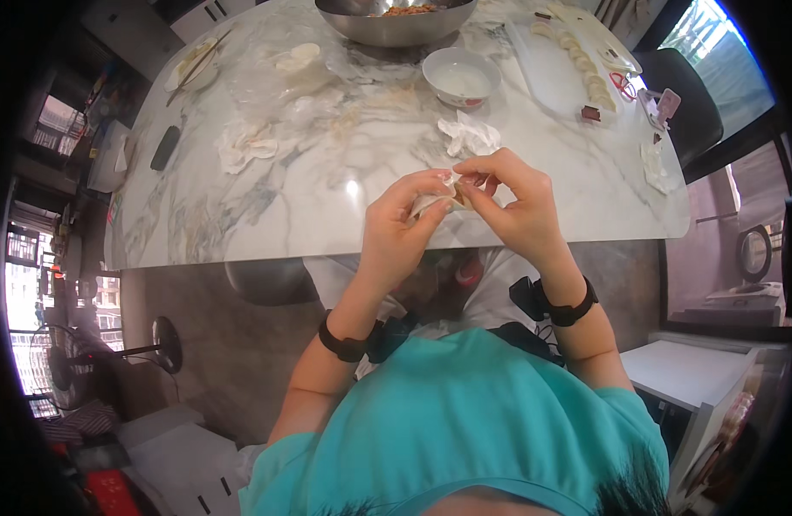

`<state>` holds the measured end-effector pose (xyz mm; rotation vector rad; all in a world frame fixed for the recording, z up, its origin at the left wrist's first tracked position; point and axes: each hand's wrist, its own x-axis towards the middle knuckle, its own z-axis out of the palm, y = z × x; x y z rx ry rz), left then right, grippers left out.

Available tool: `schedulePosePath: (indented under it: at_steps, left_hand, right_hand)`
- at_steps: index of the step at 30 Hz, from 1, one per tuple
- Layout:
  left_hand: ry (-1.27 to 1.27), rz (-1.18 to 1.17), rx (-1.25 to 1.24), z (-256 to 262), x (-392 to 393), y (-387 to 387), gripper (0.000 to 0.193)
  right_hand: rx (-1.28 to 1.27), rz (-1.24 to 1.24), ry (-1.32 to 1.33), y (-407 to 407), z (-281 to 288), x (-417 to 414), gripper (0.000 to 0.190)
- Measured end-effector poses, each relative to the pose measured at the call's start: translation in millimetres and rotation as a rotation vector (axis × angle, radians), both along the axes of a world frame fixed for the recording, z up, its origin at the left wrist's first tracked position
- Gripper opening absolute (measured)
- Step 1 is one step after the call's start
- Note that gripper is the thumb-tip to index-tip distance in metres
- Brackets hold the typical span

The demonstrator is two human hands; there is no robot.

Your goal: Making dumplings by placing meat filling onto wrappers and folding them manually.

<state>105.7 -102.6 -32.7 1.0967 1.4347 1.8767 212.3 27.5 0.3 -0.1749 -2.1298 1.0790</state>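
Observation:
Close to the table's near edge, my left hand point(399, 222) and my right hand point(518, 200) meet around a pale dumpling wrapper point(427, 201). Thumb and fingers of each hand pinch its rim; my fingers cover most of it, so its contents are hard to make out. Just beyond my hands lies a crumpled white tissue point(470, 134). Past that stands a white bowl point(461, 76) of clear or cloudy liquid. A large steel mixing bowl point(396, 31) at the far side contains reddish-brown filling point(408, 10).
At right, a white tray point(544, 90) carries a row of folded dumplings point(586, 64), with red-handled scissors point(621, 85) beside it. Round wrappers point(299, 57) lie on a plastic bag. Chopsticks point(199, 68) rest across a bowl at far left, near a dark phone-like object point(165, 148).

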Motion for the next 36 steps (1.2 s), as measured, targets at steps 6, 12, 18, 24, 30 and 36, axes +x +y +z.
schedulePosePath:
  at_steps: [6,12,18,24,30,36]
  left_hand:
    - [0.168,0.003,-0.028,-4.0,-4.1,0.4,0.016]
    - [-0.012,0.010,-0.095,9.7,4.9,-0.4,0.017]
    - [0.066,0.067,0.001,-7.5,1.2,4.7,0.017]
    - [0.068,0.106,-0.014,-11.8,3.3,7.6,0.018]
    - [0.192,0.136,-0.028,-9.3,4.3,7.8,0.019]
    - [0.303,0.117,-0.068,-7.6,2.7,5.9,0.017]
  right_hand:
    - [0.055,0.022,0.006,-3.0,-3.3,0.8,0.025]
    - [0.084,0.060,0.013,-3.3,-1.6,2.9,0.027]
    - [0.138,-0.059,0.019,-4.2,-3.0,13.0,0.023]
    - [0.122,-0.124,-0.032,-9.6,-18.0,14.1,0.018]
    - [0.109,-0.140,-0.005,-11.3,-22.6,12.8,0.012]
    - [0.098,-0.132,-0.001,-12.1,-23.1,13.3,0.012]
